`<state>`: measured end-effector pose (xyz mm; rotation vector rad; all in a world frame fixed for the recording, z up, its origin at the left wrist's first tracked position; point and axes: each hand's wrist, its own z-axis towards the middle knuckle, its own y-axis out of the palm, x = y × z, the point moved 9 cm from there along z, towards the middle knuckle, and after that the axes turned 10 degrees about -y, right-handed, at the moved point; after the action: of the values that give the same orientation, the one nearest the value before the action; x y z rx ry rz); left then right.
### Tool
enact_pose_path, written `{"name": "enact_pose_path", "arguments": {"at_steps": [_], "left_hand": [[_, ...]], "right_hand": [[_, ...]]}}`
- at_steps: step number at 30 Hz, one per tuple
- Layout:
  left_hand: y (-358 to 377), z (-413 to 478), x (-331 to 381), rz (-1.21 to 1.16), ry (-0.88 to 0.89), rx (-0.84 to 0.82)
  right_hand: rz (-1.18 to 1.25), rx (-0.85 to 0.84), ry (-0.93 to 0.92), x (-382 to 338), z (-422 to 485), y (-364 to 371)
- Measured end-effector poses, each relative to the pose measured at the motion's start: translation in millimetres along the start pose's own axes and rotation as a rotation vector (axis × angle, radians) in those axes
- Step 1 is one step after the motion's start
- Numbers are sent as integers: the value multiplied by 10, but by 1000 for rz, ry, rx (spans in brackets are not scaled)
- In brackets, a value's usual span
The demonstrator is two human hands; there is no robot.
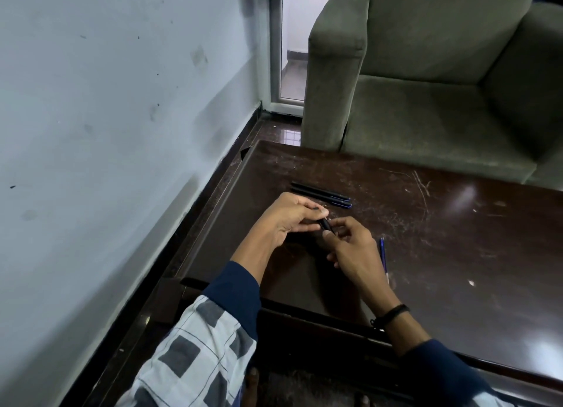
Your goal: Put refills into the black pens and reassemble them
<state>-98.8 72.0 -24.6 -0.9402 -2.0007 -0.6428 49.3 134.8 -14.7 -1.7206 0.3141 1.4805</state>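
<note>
Both hands meet over the dark wooden table (441,254) on one black pen (327,225). My left hand (289,217) pinches its upper part between thumb and fingers. My right hand (353,248) grips the lower part from the right. Most of the pen is hidden inside the fingers. Two black pens (321,194) lie side by side on the table just beyond my hands. A thin blue refill (384,260) lies on the table to the right of my right hand, partly hidden by it.
A grey-green armchair (426,86) stands against the table's far edge. A pale wall (106,132) runs along the left, with a strip of dark floor between it and the table. My patterned knee (195,355) is at the bottom left.
</note>
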Motion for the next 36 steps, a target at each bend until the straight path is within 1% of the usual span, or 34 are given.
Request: {"name": "enact_pose_path", "arguments": {"at_steps": [5, 10, 16, 22, 26, 29, 31, 34, 36], "left_hand": [[28, 7, -10, -14, 2, -3], [72, -6, 14, -32, 27, -14], [81, 7, 5, -54, 20, -19], [83, 12, -5, -65, 21, -26], [71, -5, 24, -64, 37, -24], [15, -13, 51, -33, 47, 27], [-76, -5, 64, 1, 54, 93], [-276, 9, 98, 40, 91, 234], [-417, -3, 139, 123, 133, 361]], "right_hand": [[-225, -4, -99, -113, -21, -13], [-389, 0, -200, -300, -69, -39], [-578, -25, -244, -332, -61, -23], [-631, -5, -245, -298, -60, -48], [-578, 9, -225, -300, -59, -58], [-561, -56, -169, -252, -40, 1], [-568, -105, -142, -213, -33, 40], [-573, -156, -81, -117, -21, 58], [-542, -166, -31, -48, -5, 35]]}}
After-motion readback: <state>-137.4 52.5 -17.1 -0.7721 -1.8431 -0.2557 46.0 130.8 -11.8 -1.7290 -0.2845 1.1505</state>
